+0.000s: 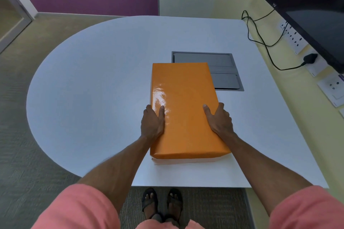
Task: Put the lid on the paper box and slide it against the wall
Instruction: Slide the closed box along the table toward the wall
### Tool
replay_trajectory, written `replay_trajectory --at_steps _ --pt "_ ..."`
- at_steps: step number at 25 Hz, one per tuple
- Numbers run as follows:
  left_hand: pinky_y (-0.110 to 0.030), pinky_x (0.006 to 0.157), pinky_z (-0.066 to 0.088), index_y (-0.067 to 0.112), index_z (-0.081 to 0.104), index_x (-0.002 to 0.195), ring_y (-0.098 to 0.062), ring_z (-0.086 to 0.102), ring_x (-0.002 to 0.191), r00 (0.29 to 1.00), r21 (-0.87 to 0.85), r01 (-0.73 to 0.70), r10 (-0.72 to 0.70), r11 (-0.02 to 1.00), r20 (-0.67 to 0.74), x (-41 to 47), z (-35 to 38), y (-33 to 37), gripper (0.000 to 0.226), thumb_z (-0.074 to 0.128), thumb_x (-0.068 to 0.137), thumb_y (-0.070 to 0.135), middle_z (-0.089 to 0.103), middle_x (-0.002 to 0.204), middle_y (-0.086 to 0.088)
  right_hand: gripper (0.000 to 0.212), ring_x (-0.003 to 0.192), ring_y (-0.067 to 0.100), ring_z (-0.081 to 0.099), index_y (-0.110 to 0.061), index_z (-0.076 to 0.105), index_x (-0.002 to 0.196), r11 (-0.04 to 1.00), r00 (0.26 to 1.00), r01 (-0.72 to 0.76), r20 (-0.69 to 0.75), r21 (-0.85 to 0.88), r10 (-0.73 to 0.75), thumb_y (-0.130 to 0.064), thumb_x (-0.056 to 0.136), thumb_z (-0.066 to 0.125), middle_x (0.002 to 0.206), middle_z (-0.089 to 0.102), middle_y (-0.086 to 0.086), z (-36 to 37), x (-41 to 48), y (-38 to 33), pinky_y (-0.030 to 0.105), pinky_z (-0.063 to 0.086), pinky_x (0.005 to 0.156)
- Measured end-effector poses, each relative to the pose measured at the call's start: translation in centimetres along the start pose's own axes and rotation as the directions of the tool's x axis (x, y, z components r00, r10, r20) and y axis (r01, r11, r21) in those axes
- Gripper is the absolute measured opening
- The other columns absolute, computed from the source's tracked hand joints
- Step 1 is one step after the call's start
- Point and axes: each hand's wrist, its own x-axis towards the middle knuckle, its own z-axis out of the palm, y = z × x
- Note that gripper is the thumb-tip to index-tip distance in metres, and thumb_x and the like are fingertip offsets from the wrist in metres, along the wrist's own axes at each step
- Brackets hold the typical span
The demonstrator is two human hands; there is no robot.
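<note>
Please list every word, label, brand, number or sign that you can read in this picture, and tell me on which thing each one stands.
Monitor: a small white logo on its lower edge, too small and tilted to read.
Wall plate: a purple label at the right edge, cut off and blurred, not readable.
Orange lid: plain, no text.
Table and its grey hatch: no text.
Sockets: no readable markings.

The orange lid (184, 109) covers nearly all of the paper box (186, 161); only a pale strip shows under its near edge. The fingers of both hands are hidden down the sides, thumbs alone on top. The lid also hides a corner of the grey hatch (223, 72). The picture's edge crops the monitor (307, 9).
</note>
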Motion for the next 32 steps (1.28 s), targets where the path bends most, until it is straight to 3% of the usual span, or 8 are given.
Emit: replay_trajectory --at_steps 10,13,15,19,23,26,32 --pt "-0.053 0.096 0.050 0.008 0.038 0.137 -0.035 0.057 0.119 1.000 0.062 0.018 -0.019 0.998 0.010 0.5 -0.1 -0.2 0.068 0.039 0.092 0.059 0.051 0.138 -0.015 0.080 0.120 0.041 0.055 -0.011 0.027 0.141 0.992 0.999 -0.022 -0.032 -0.124 0.018 -0.069 0.088 0.036 0.137 0.051 0.018 0.3 0.2 -0.1 0.053 0.044 0.096" --pt "-0.053 0.098 0.047 0.009 0.031 0.140 -0.038 0.053 0.123 0.999 0.127 0.019 -0.022 0.992 0.026 2.6 -1.1 0.5 0.077 0.044 0.087 0.063 0.046 0.143 -0.015 0.089 0.133 0.039 0.043 -0.010 0.020 0.150 0.979 0.996 0.050 -0.061 -0.196 -0.063 -0.070 0.086 0.038 0.150 0.038 0.018 -0.8 1.4 -1.4 0.055 0.039 0.104" --pt "-0.054 0.102 0.043 0.009 0.026 0.145 -0.037 0.046 0.131 0.998 0.178 -0.058 0.052 0.982 0.038 4.7 -1.8 1.5 0.080 0.044 0.088 0.062 0.038 0.150 -0.015 0.089 0.141 0.036 0.033 -0.011 0.018 0.152 0.972 0.986 0.141 -0.061 -0.187 -0.155 -0.068 0.087 0.040 0.157 0.028 0.016 -1.8 2.9 -3.2 0.053 0.035 0.109" --pt "-0.053 0.114 0.028 0.010 0.009 0.154 -0.032 0.016 0.149 0.962 0.322 -0.259 0.215 0.911 0.166 8.9 -2.3 4.1 0.088 0.037 0.091 0.064 0.008 0.164 -0.012 0.093 0.152 0.030 0.010 -0.009 0.009 0.155 0.921 0.956 0.294 0.086 -0.257 -0.281 -0.065 0.089 0.043 0.164 0.008 0.013 -3.2 6.9 -6.7 0.051 0.022 0.119" --pt "-0.055 0.117 0.017 0.014 -0.001 0.155 -0.026 0.000 0.152 0.925 0.459 -0.357 0.241 0.814 0.294 12.2 -2.4 4.9 0.100 0.034 0.084 0.075 -0.004 0.165 -0.005 0.098 0.153 0.027 -0.004 -0.011 -0.002 0.156 0.852 0.923 0.373 0.235 -0.368 -0.303 -0.070 0.089 0.037 0.165 -0.008 0.010 -2.9 9.6 -8.3 0.052 0.010 0.123" --pt "-0.061 0.116 0.011 0.015 -0.003 0.155 -0.024 -0.002 0.152 0.909 0.495 -0.378 0.212 0.782 0.359 13.0 -2.0 4.3 0.105 0.031 0.080 0.080 -0.006 0.165 -0.003 0.097 0.153 0.026 -0.007 -0.013 -0.004 0.156 0.838 0.919 0.372 0.288 -0.399 -0.270 -0.072 0.088 0.033 0.165 -0.011 0.009 -1.7 10.3 -8.4 0.053 0.009 0.122" --pt "-0.061 0.115 0.017 0.016 0.000 0.155 -0.024 0.003 0.152 0.915 0.542 -0.384 0.229 0.747 0.333 13.5 -1.3 3.4 0.104 0.024 0.079 0.082 -0.002 0.165 -0.003 0.098 0.153 0.026 -0.007 -0.013 -0.004 0.156 0.838 0.925 0.360 0.276 -0.411 -0.261 -0.073 0.088 0.031 0.165 -0.011 0.009 -0.8 10.7 -8.0 0.052 0.010 0.122"
